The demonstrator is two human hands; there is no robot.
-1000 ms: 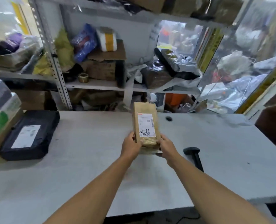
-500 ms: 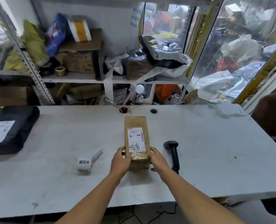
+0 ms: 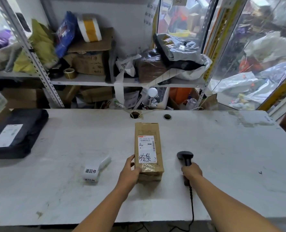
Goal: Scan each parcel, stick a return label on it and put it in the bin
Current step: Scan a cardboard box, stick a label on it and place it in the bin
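The right hand (image 3: 191,171) gripped the scanner (image 3: 185,158) just right of the parcel (image 3: 148,148); the left hand (image 3: 130,171) held the parcel's near-left corner, long axis pointing at the surface's far edge.

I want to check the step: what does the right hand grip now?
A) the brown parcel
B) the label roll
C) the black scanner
C: the right hand is wrapped round the handle of the black scanner, beside the brown parcel.

- Brown cardboard parcel (image 3: 148,148) at the left grip, white label with black handwriting.
- Black scanner (image 3: 185,157) in the right grip.
- White label roll (image 3: 95,169), black characters, left of the left grip.
- Grey-white table (image 3: 222,164).
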